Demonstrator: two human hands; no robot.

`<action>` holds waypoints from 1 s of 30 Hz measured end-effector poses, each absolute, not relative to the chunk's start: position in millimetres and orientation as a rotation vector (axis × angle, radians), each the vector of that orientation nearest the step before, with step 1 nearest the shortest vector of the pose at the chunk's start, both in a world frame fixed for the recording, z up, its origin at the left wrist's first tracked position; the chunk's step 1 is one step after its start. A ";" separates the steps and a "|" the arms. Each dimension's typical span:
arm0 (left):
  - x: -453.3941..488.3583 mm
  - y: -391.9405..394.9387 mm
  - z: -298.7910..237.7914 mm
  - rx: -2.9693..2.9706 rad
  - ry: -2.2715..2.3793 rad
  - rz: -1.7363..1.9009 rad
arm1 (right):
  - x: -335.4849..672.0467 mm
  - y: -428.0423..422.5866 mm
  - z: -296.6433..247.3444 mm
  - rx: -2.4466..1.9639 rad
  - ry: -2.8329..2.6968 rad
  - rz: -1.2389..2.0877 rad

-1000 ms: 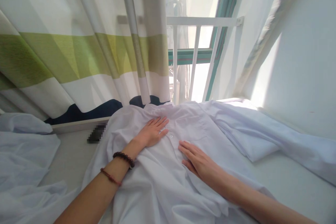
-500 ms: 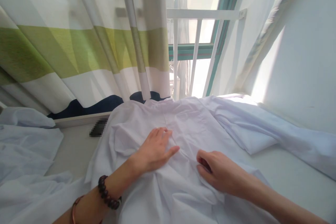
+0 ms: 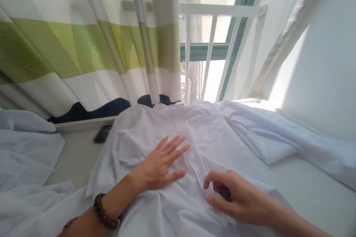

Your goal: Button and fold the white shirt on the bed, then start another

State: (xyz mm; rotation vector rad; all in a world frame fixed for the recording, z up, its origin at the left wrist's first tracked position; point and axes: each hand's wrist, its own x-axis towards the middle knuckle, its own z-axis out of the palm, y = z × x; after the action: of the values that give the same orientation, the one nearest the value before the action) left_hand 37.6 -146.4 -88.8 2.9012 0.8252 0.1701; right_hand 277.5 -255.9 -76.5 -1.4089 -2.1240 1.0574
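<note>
A white long-sleeved garment (image 3: 207,133), with a chest pocket and a front seam, lies spread and wrinkled before me. Flat on its middle rests my left hand (image 3: 158,166), open, fingers spread across the cloth. My right hand (image 3: 236,198) is at the lower right over the same garment. Its fingers are curled, with a gap between thumb and forefinger and nothing visible between them. I cannot tell whether it touches the cloth. A dark bead bracelet (image 3: 103,213) circles my left wrist.
More white cloth (image 3: 25,159) lies at the left. A blurred dark object (image 3: 102,133) is beside the garment on the pale surface (image 3: 66,155). Behind are a striped curtain (image 3: 91,48), a white railing (image 3: 219,9) and a window. A wall (image 3: 330,77) stands at the right.
My left hand has shifted slightly down, its fingers spreading wider. My right hand has moved lower, and its thumb and forefinger have parted. The view has tilted slightly.
</note>
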 end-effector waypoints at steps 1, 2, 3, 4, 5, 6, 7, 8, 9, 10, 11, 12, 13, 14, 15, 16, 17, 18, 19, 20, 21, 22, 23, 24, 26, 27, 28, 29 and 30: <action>37.0 -145.6 -89.0 2.901 0.762 0.161 | 279.0 -255.1 -77.5 -1.397 -2.116 1.082; 36.6 -144.9 -89.2 2.895 0.723 0.147 | 280.5 -253.8 -79.2 -1.388 -2.097 1.111; 36.5 -144.3 -89.3 2.888 0.706 0.134 | 281.9 -252.2 -81.4 -1.386 -2.065 1.140; 36.6 -144.2 -89.2 2.886 0.702 0.129 | 282.9 -250.1 -84.1 -1.392 -2.021 1.167; 37.2 -144.7 -88.7 2.889 0.704 0.132 | 283.7 -247.8 -87.2 -1.403 -1.969 1.187; 38.2 -146.1 -87.8 2.898 0.710 0.153 | 284.1 -245.4 -90.3 -1.417 -1.914 1.199; 39.4 -148.4 -86.3 2.907 0.720 0.187 | 284.2 -243.0 -93.1 -1.428 -1.862 1.208; 40.8 -151.3 -84.4 2.914 0.737 0.229 | 284.1 -240.9 -95.3 -1.429 -1.817 1.222; 42.0 -154.7 -82.1 2.916 0.771 0.271 | 284.1 -239.1 -96.5 -1.420 -1.782 1.242; 42.6 -158.1 -79.7 2.912 0.823 0.306 | 284.1 -237.8 -96.6 -1.406 -1.761 1.268; 42.5 -161.0 -77.5 2.904 0.891 0.335 | 284.5 -237.0 -95.5 -1.391 -1.748 1.297; 41.5 -163.1 -75.7 2.895 0.968 0.351 | 285.4 -236.7 -93.4 -1.382 -1.741 1.332; 39.4 -164.1 -74.6 2.885 1.048 0.350 | 287.0 -236.6 -90.4 -1.382 -1.737 1.358; 36.7 -163.9 -74.2 2.873 1.136 0.339 | 289.3 -236.6 -87.2 -1.394 -1.741 1.356; 33.4 -162.8 -74.7 2.854 1.230 0.307 | 292.4 -236.4 -84.1 -1.421 -1.756 1.308; 30.2 -160.9 -75.8 2.822 1.315 0.239 | 296.0 -235.5 -81.9 -1.459 -1.784 1.206; 27.3 -158.8 -77.5 2.775 1.385 0.136 | 300.0 -233.8 -81.1 -1.502 -1.826 1.052; 25.0 -156.8 -79.6 2.718 1.438 0.018 | 304.1 -231.0 -82.0 -1.541 -1.884 0.860; 23.6 -155.0 -82.0 2.662 1.473 -0.088 | 307.8 -226.9 -84.9 -1.571 -1.957 0.661; 23.1 -153.6 -84.5 2.617 1.494 -0.166 | 311.0 -221.7 -89.5 -1.597 -2.036 0.489; 23.1 -152.3 -87.0 2.592 1.512 -0.204 | 313.4 -215.4 -95.4 -1.624 -2.117 0.356; 23.4 -150.8 -89.4 2.586 1.536 -0.206 | 315.1 -208.5 -101.9 -1.657 -2.200 0.269; 23.7 -148.9 -91.5 2.590 1.562 -0.187 | 316.1 -201.2 -108.4 -1.704 -2.266 0.221; 23.7 -146.2 -93.2 2.595 1.580 -0.167 | 316.5 -194.0 -114.1 -1.754 -2.317 0.192; 22.1 -137.9 -95.5 2.599 1.584 -0.153 | 316.3 -180.8 -121.5 -1.843 -2.370 0.170; 20.7 -132.3 -96.1 2.597 1.576 -0.152 | 315.9 -175.1 -122.9 -1.872 -2.386 0.166; 19.0 -126.1 -96.5 2.595 1.562 -0.148 | 315.3 -170.0 -123.1 -1.895 -2.398 0.167; 17.2 -119.7 -96.9 2.593 1.550 -0.139 | 314.7 -165.3 -122.5 -1.913 -2.407 0.170; 15.6 -113.3 -97.4 2.589 1.539 -0.125 | 313.9 -161.0 -121.5 -1.928 -2.412 0.172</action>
State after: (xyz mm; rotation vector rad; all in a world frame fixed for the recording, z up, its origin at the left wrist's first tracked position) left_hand 15.6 -113.3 -97.4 2.5888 1.5387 -0.1250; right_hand 313.9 -161.0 -121.5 -1.9282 -2.4117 0.1720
